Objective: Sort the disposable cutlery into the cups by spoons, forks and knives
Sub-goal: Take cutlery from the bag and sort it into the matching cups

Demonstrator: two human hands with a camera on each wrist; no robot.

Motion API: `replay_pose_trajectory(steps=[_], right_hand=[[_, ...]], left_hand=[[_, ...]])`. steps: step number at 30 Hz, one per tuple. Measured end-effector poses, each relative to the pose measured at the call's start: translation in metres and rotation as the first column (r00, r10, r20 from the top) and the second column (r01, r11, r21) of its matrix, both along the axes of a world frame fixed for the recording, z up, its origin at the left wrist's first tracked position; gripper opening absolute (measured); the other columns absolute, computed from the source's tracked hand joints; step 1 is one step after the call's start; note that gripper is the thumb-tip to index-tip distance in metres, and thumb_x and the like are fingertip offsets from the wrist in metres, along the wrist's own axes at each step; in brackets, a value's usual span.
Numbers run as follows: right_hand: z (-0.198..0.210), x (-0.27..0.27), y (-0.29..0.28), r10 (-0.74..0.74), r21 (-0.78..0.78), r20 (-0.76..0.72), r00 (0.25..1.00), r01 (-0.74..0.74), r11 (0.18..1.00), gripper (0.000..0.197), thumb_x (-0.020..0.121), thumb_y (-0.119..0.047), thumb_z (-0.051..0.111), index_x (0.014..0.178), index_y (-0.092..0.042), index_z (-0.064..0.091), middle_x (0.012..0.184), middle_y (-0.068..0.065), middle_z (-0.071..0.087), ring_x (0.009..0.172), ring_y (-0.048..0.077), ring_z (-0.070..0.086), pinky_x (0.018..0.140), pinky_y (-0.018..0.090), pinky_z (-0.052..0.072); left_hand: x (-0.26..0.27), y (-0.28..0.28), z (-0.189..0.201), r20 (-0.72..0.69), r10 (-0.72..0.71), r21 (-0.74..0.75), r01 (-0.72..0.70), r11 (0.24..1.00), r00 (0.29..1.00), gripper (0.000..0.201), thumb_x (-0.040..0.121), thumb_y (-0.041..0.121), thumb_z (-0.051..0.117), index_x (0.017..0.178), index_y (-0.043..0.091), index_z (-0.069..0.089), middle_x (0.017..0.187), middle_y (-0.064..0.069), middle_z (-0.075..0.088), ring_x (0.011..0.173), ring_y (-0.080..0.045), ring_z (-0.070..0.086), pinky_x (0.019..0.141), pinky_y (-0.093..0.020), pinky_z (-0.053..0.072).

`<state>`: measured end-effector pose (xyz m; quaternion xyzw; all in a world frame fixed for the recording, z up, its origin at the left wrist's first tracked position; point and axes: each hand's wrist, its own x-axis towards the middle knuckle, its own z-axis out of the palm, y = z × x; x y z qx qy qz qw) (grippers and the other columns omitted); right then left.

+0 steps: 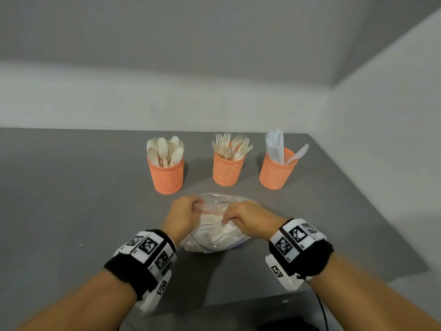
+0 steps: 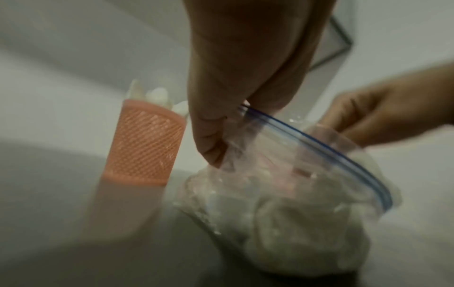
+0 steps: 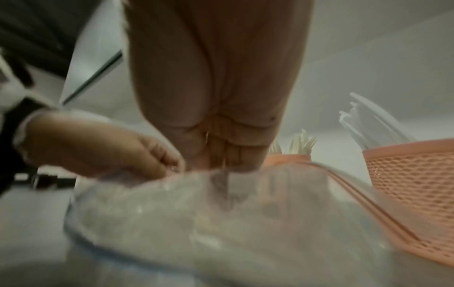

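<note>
Clear zip bag (image 1: 216,237) of white disposable cutlery lies on the grey table (image 1: 71,199), near edge, centre, just in front of the cups. Fork tines (image 1: 208,219) show thru the plastic in the head view, between the two hands. Left hand (image 1: 182,215) grasps the bag's mouth at its left end, fingers curled over the rim; right hand (image 1: 245,219) pinches the mouth at the right end, so both are clamped on the bag. Left wrist cam adds what the head view doesn't: a blue zip strip (image 2: 326,153) running along the opened rim, w/ the left fingers (image 2: 211,143) tucked into the plastic and the right hand (image 2: 383,118) at the far end of the strip. Right wrist cam is blurry; shows the bag (image 3: 196,223) bulging up close, right hand (image 3: 221,116) coming down onto its rim, left hand (image 3: 103,147) beside it. Farther back, 3 orange mesh cups in a row: left cup (image 1: 165,175) w/ spoons (image 1: 164,149), middle cup (image 1: 228,169) w/ forks (image 1: 232,144), right cup (image 1: 276,172) w/ white knives (image 1: 275,144), one utensil leaning out rightward, type unclear. Both wrists carry black bands w/ white marker blocks (image 1: 149,249).
</note>
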<state>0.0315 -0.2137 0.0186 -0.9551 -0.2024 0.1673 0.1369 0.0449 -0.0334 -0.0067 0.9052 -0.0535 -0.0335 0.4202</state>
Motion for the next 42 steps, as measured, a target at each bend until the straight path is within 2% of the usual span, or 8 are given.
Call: replay_pose_trajectory(steps=[5,9,12,17,24,32,38,42], right_hand=[[-0.016,0.01,0.005,-0.019,-0.142,0.012,1.0,0.021,0.99,0.054,0.089,-0.013,0.055,0.14,-0.014,0.037,0.149,0.006,0.034,0.135,0.027,0.037,0.111,0.04,0.032],[-0.018,0.014,0.017,-0.012,-0.237,0.016,1.0,0.015,0.971,0.054,0.083,-0.011,0.06,0.132,-0.01,0.039,0.138,0.008,0.046,0.126,0.028,0.045,0.102,0.037,0.04],[-0.018,0.024,0.023,0.022,-0.177,0.008,1.0,-0.02,0.984,0.048,0.08,-0.009,0.06,0.127,-0.009,0.049,0.134,0.008,0.049,0.124,0.027,0.045,0.103,0.035,0.039],[-0.024,0.036,0.023,0.026,-0.14,-0.075,0.997,-0.037,0.989,0.079,0.078,-0.027,0.069,0.145,-0.018,0.026,0.141,0.013,0.033,0.132,0.029,0.033,0.108,0.037,0.034],[-0.025,0.048,0.028,0.027,-0.184,-0.062,0.998,-0.038,0.982,0.063,0.073,-0.028,0.074,0.125,-0.007,0.044,0.133,0.013,0.044,0.121,0.03,0.044,0.093,0.033,0.039],[-0.027,0.047,0.023,0.037,0.006,-0.084,0.996,-0.036,0.999,0.033,0.075,-0.025,0.072,0.092,-0.014,0.046,0.097,0.002,0.043,0.088,0.018,0.041,0.074,0.028,0.033],[-0.022,0.041,0.025,0.069,-0.033,-0.069,0.995,-0.071,0.997,0.067,0.074,-0.027,0.069,0.132,-0.011,0.04,0.133,0.008,0.049,0.124,0.023,0.044,0.103,0.032,0.035],[-0.026,0.035,0.019,0.018,-0.01,0.03,0.999,-0.018,1.0,0.054,0.074,-0.037,0.063,0.121,-0.017,0.044,0.112,0.006,0.06,0.104,0.027,0.057,0.085,0.034,0.046]], left_hand=[[0.006,0.009,0.011,-0.017,0.006,-0.399,-0.012,0.917,1.0,0.035,0.09,-0.01,0.034,0.083,0.017,0.055,0.065,-0.002,0.047,0.051,-0.009,0.045,0.051,-0.019,0.04],[0.002,0.009,0.016,-0.008,-0.188,0.212,0.186,0.959,0.982,0.027,0.089,0.008,0.049,0.111,0.013,0.063,0.108,-0.003,0.044,0.104,-0.021,0.049,0.088,-0.023,0.04],[-0.001,0.017,0.003,-0.335,-0.124,0.442,0.271,0.855,0.934,0.078,0.081,0.02,0.061,0.146,0.026,0.019,0.138,-0.013,0.023,0.12,-0.033,0.046,0.097,-0.033,0.043],[0.009,0.03,-0.015,-0.317,-0.151,0.215,0.226,0.95,0.936,0.099,0.073,0.002,0.062,0.148,0.03,0.004,0.133,-0.016,0.039,0.112,-0.029,0.052,0.082,-0.028,0.049],[0.015,0.032,-0.031,-0.342,-0.08,-0.456,-0.091,0.886,0.936,0.068,0.066,-0.002,0.062,0.131,0.006,0.044,0.121,-0.016,0.058,0.1,-0.023,0.059,0.079,-0.03,0.052],[0.034,0.04,-0.025,-0.382,0.041,-0.389,-0.201,0.899,0.923,0.012,0.08,-0.011,0.052,0.085,-0.003,0.06,0.086,-0.019,0.059,0.077,-0.027,0.056,0.07,-0.034,0.048],[0.034,0.034,-0.019,-0.483,-0.028,-0.573,-0.292,0.766,0.875,0.022,0.084,-0.008,0.046,0.066,0.003,0.052,0.063,-0.012,0.056,0.05,-0.019,0.056,0.048,-0.024,0.047],[0.034,0.042,-0.021,-0.346,-0.054,-0.463,-0.12,0.878,0.937,0.017,0.082,0.006,0.068,0.069,0.003,0.057,0.059,-0.004,0.058,0.046,-0.004,0.056,0.048,-0.016,0.046]])
